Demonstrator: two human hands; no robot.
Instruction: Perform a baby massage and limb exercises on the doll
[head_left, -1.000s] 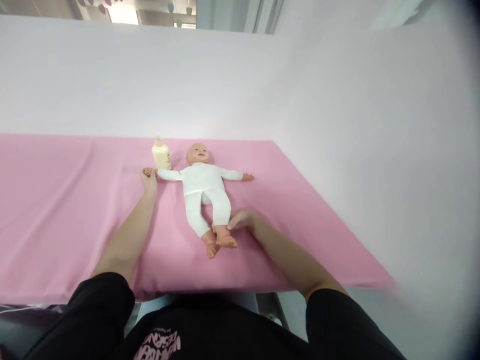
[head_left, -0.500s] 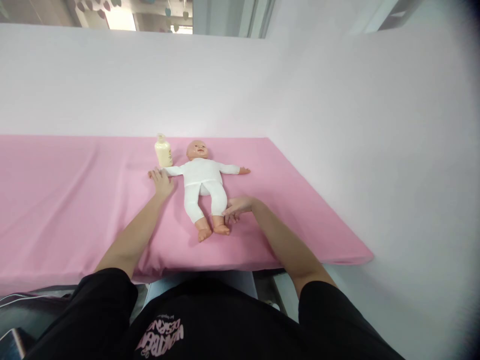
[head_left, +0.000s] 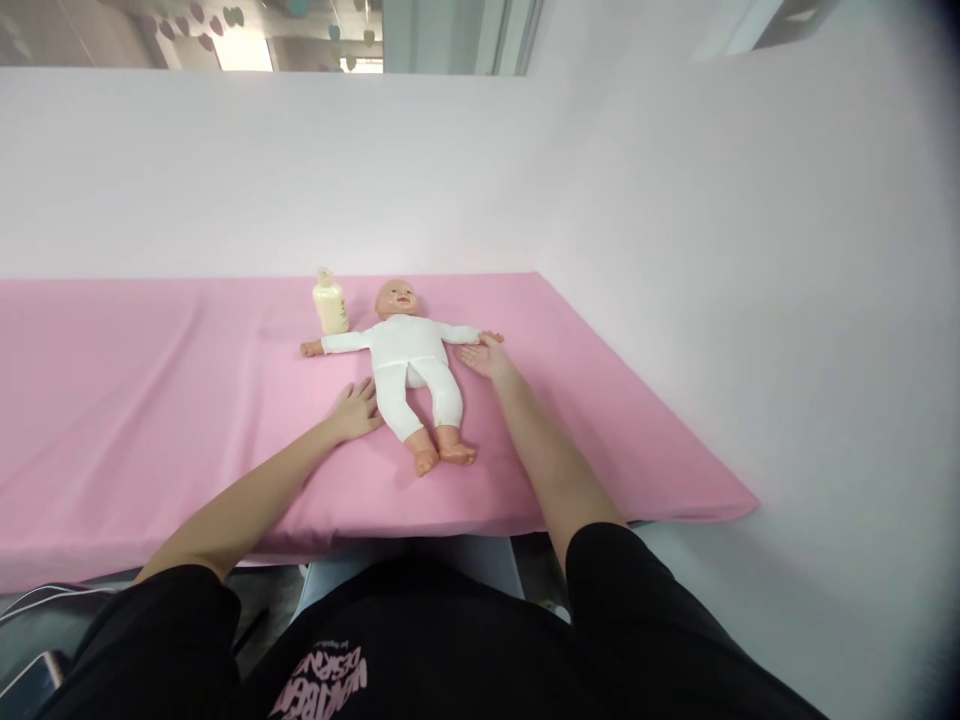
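Observation:
A baby doll [head_left: 409,342] with a white cloth body lies face up on the pink sheet [head_left: 187,440], its arms stretched out to both sides. My left hand [head_left: 358,410] rests by the doll's leg on the left, fingers spread and their tips at the white cloth. On the other side, my right hand [head_left: 482,357] is open beneath the doll's outstretched arm, palm partly up, with the thumb near the doll's hand. Whether that thumb presses on the doll's hand I cannot tell.
Behind the doll's arm on the left stands a cream pump bottle [head_left: 331,303]. White walls [head_left: 262,170] border the covered table at the back and right. At the lower left are cables [head_left: 60,592] and a dark phone-like device [head_left: 31,688].
My left hand has moved from the doll's hand down to its leg. My right hand has gone up from the other leg to the arm. The doll's legs have shifted slightly right.

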